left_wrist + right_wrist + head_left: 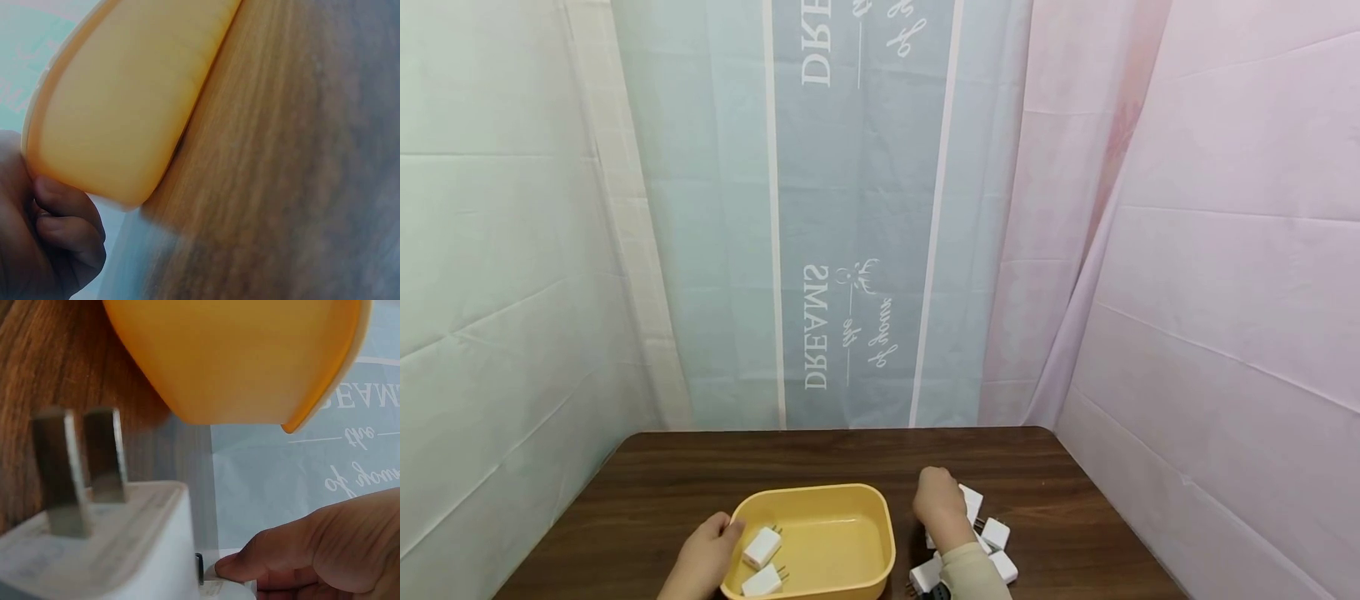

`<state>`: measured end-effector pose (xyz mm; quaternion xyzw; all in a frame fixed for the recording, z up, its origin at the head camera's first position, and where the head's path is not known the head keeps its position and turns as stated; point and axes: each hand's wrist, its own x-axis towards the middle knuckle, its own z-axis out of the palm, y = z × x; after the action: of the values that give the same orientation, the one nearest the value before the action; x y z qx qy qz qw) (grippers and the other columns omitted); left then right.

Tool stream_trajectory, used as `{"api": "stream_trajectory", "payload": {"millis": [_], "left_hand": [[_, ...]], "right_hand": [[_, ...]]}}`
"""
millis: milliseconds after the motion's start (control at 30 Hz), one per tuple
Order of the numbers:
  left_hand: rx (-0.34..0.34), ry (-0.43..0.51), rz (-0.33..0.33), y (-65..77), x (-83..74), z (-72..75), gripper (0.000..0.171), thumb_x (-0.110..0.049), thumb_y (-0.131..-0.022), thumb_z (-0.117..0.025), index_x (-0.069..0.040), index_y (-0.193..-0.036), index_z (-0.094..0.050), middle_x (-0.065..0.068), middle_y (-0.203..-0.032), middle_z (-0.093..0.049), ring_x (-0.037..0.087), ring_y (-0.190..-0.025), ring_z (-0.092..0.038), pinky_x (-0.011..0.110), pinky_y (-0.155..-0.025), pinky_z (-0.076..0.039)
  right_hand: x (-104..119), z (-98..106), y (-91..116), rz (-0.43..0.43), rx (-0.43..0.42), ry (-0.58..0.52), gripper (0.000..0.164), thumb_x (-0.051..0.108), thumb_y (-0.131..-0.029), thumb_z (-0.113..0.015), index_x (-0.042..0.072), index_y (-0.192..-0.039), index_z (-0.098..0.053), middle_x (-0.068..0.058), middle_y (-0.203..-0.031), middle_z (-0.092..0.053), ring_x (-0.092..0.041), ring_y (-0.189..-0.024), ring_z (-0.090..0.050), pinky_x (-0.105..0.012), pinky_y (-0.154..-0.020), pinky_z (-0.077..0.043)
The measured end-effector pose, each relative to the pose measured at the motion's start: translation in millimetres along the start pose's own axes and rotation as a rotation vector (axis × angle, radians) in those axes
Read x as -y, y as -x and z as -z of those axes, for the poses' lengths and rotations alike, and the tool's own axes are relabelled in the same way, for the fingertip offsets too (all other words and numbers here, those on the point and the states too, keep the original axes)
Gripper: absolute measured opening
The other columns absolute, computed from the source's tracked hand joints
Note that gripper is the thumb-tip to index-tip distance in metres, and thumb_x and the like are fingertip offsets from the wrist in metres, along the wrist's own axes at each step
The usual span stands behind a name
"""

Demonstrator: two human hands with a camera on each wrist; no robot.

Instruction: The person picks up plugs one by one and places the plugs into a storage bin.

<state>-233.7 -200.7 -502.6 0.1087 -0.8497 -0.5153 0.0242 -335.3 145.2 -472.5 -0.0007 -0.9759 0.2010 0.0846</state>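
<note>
While the left grip (706,546) clasps the yellow tub (835,542) by its rim, lower centre of the head view, | the right grip (942,502) pinches a white plug (230,592), bottom of the right wrist view | loose plugs (996,533): lower right, head view | plug likely light, stiff, slick; hold by casing sides

The tray (831,560) and adapters (763,547) look smooth plastic, the prongs (105,456) metal, the table (737,458) wood-grained, the curtain (865,208) creased cloth.

Pinches a partly visible white charger (220,589) with the right hand (319,550); up close, two metal prongs (106,456) on a blurred white plug (156,547); beyond, a yellow bin (237,362), brown wood (62,356) and a lettered blue curtain (269,481).
</note>
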Motion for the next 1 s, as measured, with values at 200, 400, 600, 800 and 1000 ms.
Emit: {"api": "stream_trajectory", "payload": {"millis": [200,400,600,800,1000], "left_hand": [[-0.013,-0.027,-0.015,-0.1,0.4,0.8,0.031,-0.030,-0.108,-0.048,-0.007,-0.087,-0.048,0.004,-0.069,-0.044,0.017,-0.058,-0.048,0.031,-0.052,-0.042],[-0.014,-0.035,-0.018,0.0,-0.3,0.7,0.030,-0.030,-0.108,-0.048,-0.008,-0.087,-0.048,0.004,-0.069,-0.045,0.017,-0.057,-0.048,0.030,-0.051,-0.043],[-0.019,-0.048,-0.020,0.7,-1.2,-0.1,0.030,-0.030,-0.108,-0.048,-0.008,-0.087,-0.048,0.004,-0.070,-0.045,0.018,-0.058,-0.049,0.030,-0.052,-0.042],[-0.019,-0.051,-0.012,2.0,-1.1,-1.3,0.030,-0.030,-0.108,-0.048,-0.008,-0.086,-0.048,0.004,-0.070,-0.045,0.017,-0.057,-0.048,0.030,-0.052,-0.042],[-0.022,-0.051,-0.019,3.4,0.0,-2.1,0.031,-0.030,-0.108,-0.048,-0.008,-0.086,-0.047,0.004,-0.069,-0.044,0.017,-0.057,-0.048,0.030,-0.052,-0.042]], "right_hand": [[1.6,6.6,-1.5,0.029,0.020,-0.022,0.014,-0.004,-0.082,-0.070,-0.003,-0.095,-0.071,-0.021,-0.102,-0.070,-0.026,-0.082,-0.066,-0.044,-0.067,-0.056],[5.4,14.0,1.4,0.008,0.059,-0.086,0.014,-0.005,-0.081,-0.071,-0.002,-0.095,-0.070,-0.018,-0.100,-0.069,-0.023,-0.072,-0.060,-0.040,-0.057,-0.051],[8.5,22.7,5.4,-0.007,0.087,-0.099,0.014,-0.005,-0.078,-0.072,-0.001,-0.091,-0.067,-0.015,-0.093,-0.066,-0.024,-0.067,-0.057,-0.037,-0.051,-0.048],[10.3,26.5,6.3,0.041,0.078,-0.091,0.011,-0.001,-0.080,-0.073,0.003,-0.079,-0.063,-0.013,-0.088,-0.063,-0.023,-0.067,-0.055,-0.037,-0.053,-0.048],[15.3,36.7,10.6,0.073,0.064,-0.097,0.014,-0.002,-0.079,-0.070,0.005,-0.074,-0.059,-0.012,-0.089,-0.061,-0.024,-0.067,-0.053,-0.037,-0.053,-0.045]]}}
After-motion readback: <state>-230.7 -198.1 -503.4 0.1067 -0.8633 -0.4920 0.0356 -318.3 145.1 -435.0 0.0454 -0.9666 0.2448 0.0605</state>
